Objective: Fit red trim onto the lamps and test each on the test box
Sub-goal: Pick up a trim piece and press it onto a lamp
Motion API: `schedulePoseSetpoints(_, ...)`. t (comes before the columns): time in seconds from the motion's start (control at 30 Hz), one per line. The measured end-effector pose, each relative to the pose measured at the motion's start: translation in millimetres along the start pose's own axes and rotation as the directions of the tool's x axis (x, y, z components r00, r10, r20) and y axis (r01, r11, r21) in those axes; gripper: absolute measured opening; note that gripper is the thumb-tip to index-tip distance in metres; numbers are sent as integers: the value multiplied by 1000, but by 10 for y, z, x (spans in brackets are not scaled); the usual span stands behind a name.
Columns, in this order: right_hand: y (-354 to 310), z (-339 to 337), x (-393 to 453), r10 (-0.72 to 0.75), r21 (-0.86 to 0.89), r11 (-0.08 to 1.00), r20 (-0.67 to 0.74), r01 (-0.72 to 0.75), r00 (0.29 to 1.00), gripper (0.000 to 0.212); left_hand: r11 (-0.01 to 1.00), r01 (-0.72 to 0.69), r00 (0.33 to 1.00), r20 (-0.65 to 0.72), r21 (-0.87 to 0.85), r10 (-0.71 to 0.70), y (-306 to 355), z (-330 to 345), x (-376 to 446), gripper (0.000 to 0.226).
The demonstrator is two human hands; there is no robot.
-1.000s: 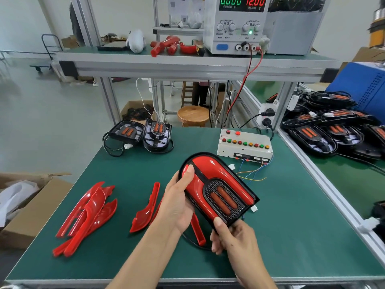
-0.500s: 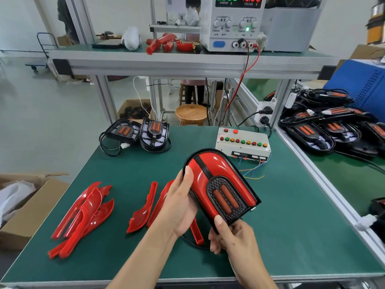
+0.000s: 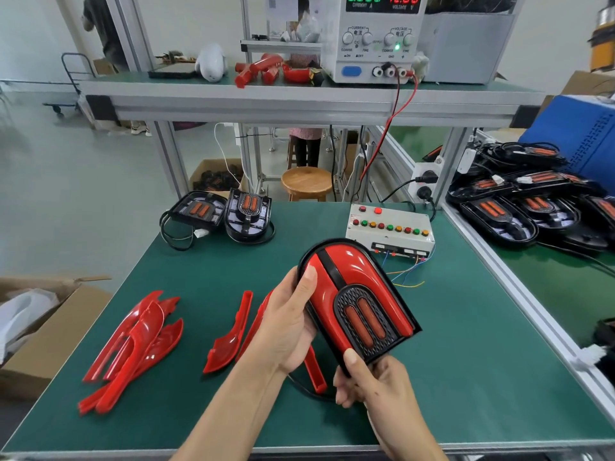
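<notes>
Both hands hold a black lamp (image 3: 357, 297) with red trim fitted on either side of a black centre strip, tilted above the green table (image 3: 466, 361). My left hand (image 3: 286, 327) grips its left edge, thumb on the red trim. My right hand (image 3: 372, 384) pinches its near end, thumb on the black grille. The white test box (image 3: 389, 231) with coloured buttons sits just beyond the lamp. Loose red trim pieces (image 3: 133, 347) lie piled at the left; more trim pieces (image 3: 229, 337) lie beside my left hand. Two untrimmed lamps (image 3: 229, 211) rest at the table's far left.
A power supply (image 3: 376, 38) on the upper shelf reads 12.00 volts, with red and black leads running down. Several black lamps (image 3: 519, 207) are stacked on the bench to the right. A cardboard box (image 3: 40, 327) stands on the floor at left. A wooden stool (image 3: 306, 181) stands behind the table.
The lamp has turned slightly clockwise in my hands, so its long axis points more away from me. Both grips are unchanged.
</notes>
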State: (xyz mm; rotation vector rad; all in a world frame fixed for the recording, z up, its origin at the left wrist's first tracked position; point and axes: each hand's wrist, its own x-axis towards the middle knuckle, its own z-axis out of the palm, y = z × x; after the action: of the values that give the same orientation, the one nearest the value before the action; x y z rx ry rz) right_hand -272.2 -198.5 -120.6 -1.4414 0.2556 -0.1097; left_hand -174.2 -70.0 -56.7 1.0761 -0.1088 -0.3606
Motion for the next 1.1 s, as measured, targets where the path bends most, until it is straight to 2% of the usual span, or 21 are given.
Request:
schedulePoseSetpoints(0.1,-13,-3,-2,13,3,1000,17,-13,1000,52,999,5,1000,4,-34,-5,12,-29,-14,44)
schedulePoseSetpoints(0.2,-118,34,-18,86,-3,996,30,-86,996,54,999,-9,1000,-21,-33,8,21,-46,6,43)
schedulePoseSetpoints(0.27,-209,22,-36,175,-154,974,42,-166,984,66,1000,-28,999,-39,-14,28,22,-50,21,44)
schedulePoseSetpoints(0.33,-328,-33,-77,223,-420,885,1,-202,975,73,999,-47,998,-39,14,47,24,-68,36,45)
schedulePoseSetpoints(0.37,-384,-70,-103,152,-551,820,-47,-153,987,73,998,-53,998,-36,21,54,28,-78,42,45)
schedulePoseSetpoints(0.43,-551,-109,-132,-172,-688,722,-89,64,981,67,997,-65,997,-25,27,66,21,-90,50,45)
schedulePoseSetpoints(0.5,-777,-83,-66,-452,-640,713,-106,287,886,50,996,-73,997,-18,51,74,-12,-77,45,44)
schedulePoseSetpoints(0.53,-911,-56,12,-558,-641,670,-102,375,824,38,995,-73,997,-17,68,75,-35,-66,37,44)
schedulePoseSetpoints(0.57,-1035,-25,119,-634,-682,596,-75,424,770,25,994,-73,997,-15,84,75,-61,-56,24,43)
schedulePoseSetpoints(0.6,-1151,6,241,-661,-720,532,-26,445,750,23,993,-75,997,-9,96,76,-85,-45,13,43)
schedulePoseSetpoints(0.63,-1238,25,373,-622,-734,519,27,438,782,33,991,-79,997,-2,106,80,-99,-35,1,42)
schedulePoseSetpoints(0.7,-1352,58,597,-371,-716,619,93,321,924,51,988,-92,996,11,128,92,-103,-7,-8,40)
schedulePoseSetpoints(0.73,-1372,70,670,-261,-711,648,130,274,956,52,985,-102,995,18,140,100,-101,2,-9,40)
schedulePoseSetpoints(0.77,-1368,69,733,-199,-707,659,165,257,966,47,982,-111,994,27,155,108,-95,6,-11,39)
schedulePoseSetpoints(0.87,-1324,-3,832,-132,-588,766,250,259,959,22,969,-126,992,40,214,120,-101,-22,-12,40)
schedulePoseSetpoints(0.97,-1269,-44,852,-102,-482,845,281,232,954,20,954,-136,991,50,268,127,-157,-49,-4,38)
schedulePoseSetpoints(1.1,-1197,-38,870,-118,-480,851,218,212,969,16,954,-141,990,52,263,132,-188,-17,8,36)
